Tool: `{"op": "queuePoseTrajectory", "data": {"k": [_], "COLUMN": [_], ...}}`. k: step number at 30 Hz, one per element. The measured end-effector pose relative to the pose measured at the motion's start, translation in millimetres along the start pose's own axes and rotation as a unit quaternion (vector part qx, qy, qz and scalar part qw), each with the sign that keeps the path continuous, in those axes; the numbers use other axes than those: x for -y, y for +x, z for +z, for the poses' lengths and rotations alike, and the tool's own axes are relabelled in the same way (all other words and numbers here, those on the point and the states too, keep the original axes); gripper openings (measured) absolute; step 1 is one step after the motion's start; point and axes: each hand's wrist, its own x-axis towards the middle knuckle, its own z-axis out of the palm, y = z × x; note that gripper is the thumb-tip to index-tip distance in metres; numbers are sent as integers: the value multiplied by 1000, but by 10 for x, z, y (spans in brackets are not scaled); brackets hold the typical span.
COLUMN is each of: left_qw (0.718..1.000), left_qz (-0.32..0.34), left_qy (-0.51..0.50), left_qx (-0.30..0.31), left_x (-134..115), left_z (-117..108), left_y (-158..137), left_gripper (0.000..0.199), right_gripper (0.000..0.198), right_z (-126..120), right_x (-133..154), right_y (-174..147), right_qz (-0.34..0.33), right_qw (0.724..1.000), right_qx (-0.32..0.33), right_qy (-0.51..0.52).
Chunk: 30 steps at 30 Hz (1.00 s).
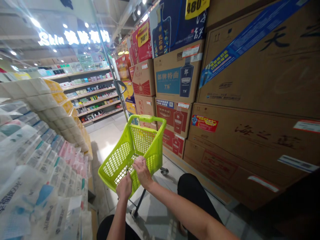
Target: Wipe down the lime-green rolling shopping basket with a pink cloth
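My left hand (124, 186) is closed, thumb up, at the near side of a lime-green plastic shopping cart (116, 156). Close beside it on the right, my right hand (142, 169) is curled shut over the basket. Something small, greenish and dark shows between the two hands, but it is too small and blurred to name. On the cart's far side is its green handle (146, 118), which neither hand touches. Through the grid, the basket's floor is partly hidden by my hands.
Stacked cardboard cartons (175, 78) with price labels form a wall on the right. Packaged goods in plastic wrap (60, 156) are piled on the left. Lit shelves (92, 91) of small products stand at the back, with pale floor tiles (107, 128) before them.
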Motion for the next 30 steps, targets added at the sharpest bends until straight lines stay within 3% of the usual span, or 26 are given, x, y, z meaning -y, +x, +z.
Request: {"op": "queuePoseTrajectory", "data": {"k": [2,5,8,10,12,14,16,19,23,26,30], "left_qw": [999,994,989,987,985,983,982,978,966,956,963], "left_qz": [33,90,107,101,95,93,99,138,220,260,240], "left_qy": [19,61,100,118,128,134,137,134,116,96,82], "left_qx": [-4,-13,-32,-49,-67,-80,-86,-78,-75,-92,-95], "left_x": [94,282,336,253,109,-40,-145,-160,20,121,97], "left_z": [-20,-73,-78,-32,40,113,166,180,125,129,190], "left_y": [-56,-151,-211,-228,-240,-253,-268,-298,-321,-299,-249], "left_gripper": [72,61,60,63,66,68,68,64,55,50,48], "right_gripper": [31,31,28,29,29,25,21,24,31,30,23], "right_z": [-35,-287,-468,-435,-303,-169,-134,-299,-525,-454,-270], "right_x": [-58,-489,-783,-667,-372,-94,-14,-341,-846,-660,-92], "right_y": [-20,268,555,537,351,126,16,189,559,425,-150], "right_qz": [-14,85,111,115,110,80,42,33,67,72,12], "right_qw": [1000,995,991,991,991,993,994,993,993,993,993], "right_qx": [20,-21,-33,-20,-7,6,27,63,61,67,80], "right_qy": [17,38,67,73,74,83,93,90,74,68,89]}}
